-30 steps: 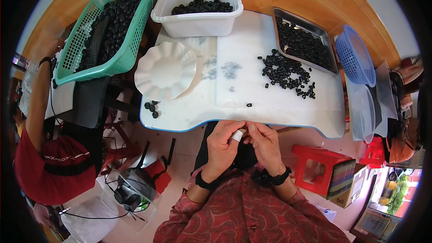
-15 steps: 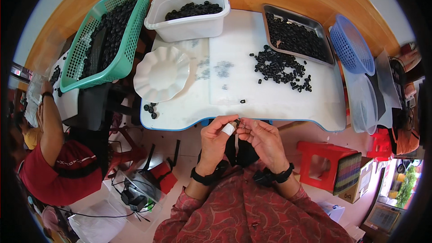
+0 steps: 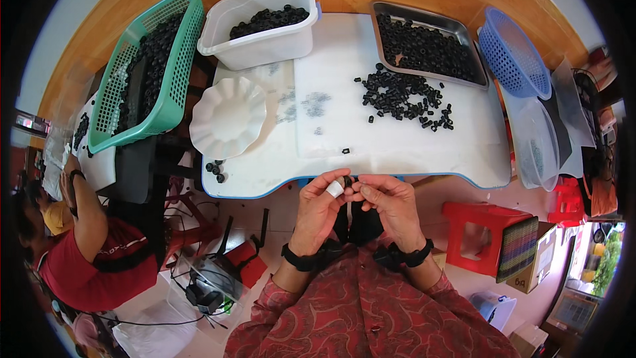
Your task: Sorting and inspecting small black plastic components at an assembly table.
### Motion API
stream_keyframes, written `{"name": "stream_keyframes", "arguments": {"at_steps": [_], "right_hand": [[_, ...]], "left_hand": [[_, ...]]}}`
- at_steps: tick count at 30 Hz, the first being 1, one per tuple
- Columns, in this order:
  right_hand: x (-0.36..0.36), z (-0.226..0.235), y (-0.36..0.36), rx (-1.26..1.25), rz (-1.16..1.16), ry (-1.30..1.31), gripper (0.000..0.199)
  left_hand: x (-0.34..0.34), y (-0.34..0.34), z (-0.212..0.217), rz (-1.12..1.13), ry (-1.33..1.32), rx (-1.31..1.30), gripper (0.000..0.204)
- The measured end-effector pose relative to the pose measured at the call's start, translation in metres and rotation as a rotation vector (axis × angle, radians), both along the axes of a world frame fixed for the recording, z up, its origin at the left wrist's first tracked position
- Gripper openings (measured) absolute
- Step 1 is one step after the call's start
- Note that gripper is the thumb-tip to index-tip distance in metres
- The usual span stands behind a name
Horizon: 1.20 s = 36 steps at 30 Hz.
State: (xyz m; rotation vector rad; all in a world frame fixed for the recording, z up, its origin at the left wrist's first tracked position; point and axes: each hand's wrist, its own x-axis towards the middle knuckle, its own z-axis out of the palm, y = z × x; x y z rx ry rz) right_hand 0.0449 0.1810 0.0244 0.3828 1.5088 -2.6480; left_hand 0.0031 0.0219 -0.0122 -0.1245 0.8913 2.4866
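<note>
In front of the table's near edge, my left hand (image 3: pixel 317 209) pinches a small dark rounded part (image 3: pixel 348 181) between thumb and fingers. White tape (image 3: pixel 334 189) is wrapped round one of its fingers. My right hand (image 3: pixel 392 207) meets it there, thumb and fingertips closed together right beside the part; what they hold, if anything, is hidden. Beyond my hands, one small black piece (image 3: pixel 346 151) lies alone on the white table (image 3: pixel 265 182). A loose heap of small black cylindrical pieces (image 3: pixel 397 96) spreads in front of a metal tray (image 3: pixel 487 73) filled with similar ones.
A white tub (image 3: pixel 278 50) and a green basket (image 3: pixel 175 86) hold black parts at the far left. Nearer stand a scalloped white dish (image 3: pixel 228 119) and several black pieces (image 3: pixel 215 170). A blue basket (image 3: pixel 513 53) sits right, red stool (image 3: pixel 477 238) below. Another person (image 3: pixel 99 258) works at left.
My fingers have shifted slightly, the right hand's fingertips closing in toward the dark part. The whole view has turned a little; the table things keep their places.
</note>
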Motion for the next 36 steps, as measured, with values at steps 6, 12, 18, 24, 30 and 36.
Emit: {"name": "stream_keyframes", "arguments": {"at_steps": [6, 12, 18, 24, 30, 36], "right_hand": [[-0.004, -0.003, 0.005, 0.22, -0.06, -0.041, 0.019], [-0.029, -0.012, -0.004, 0.672, -0.147, 0.039, 0.014], [-0.06, -0.006, -0.019, 0.791, -0.154, 0.154, 0.011], [-0.088, 0.004, -0.057, 0.722, -0.03, 0.153, 0.019], [-0.109, 0.009, -0.058, 0.816, -0.051, 0.124, 0.019], [-0.131, -0.007, -0.031, 1.254, -0.072, 0.407, 0.016]], "left_hand": [[-0.004, 0.0, 0.004, -0.042, -0.034, -0.003, 0.025], [-0.001, -0.006, 0.006, 0.013, -0.031, -0.065, 0.024], [0.002, -0.019, 0.002, 0.064, -0.023, -0.1, 0.023], [0.003, -0.029, -0.005, 0.098, -0.02, -0.045, 0.023], [0.002, -0.033, -0.015, 0.108, -0.018, -0.007, 0.022], [0.001, -0.036, -0.015, 0.1, -0.01, 0.0, 0.021]]}}
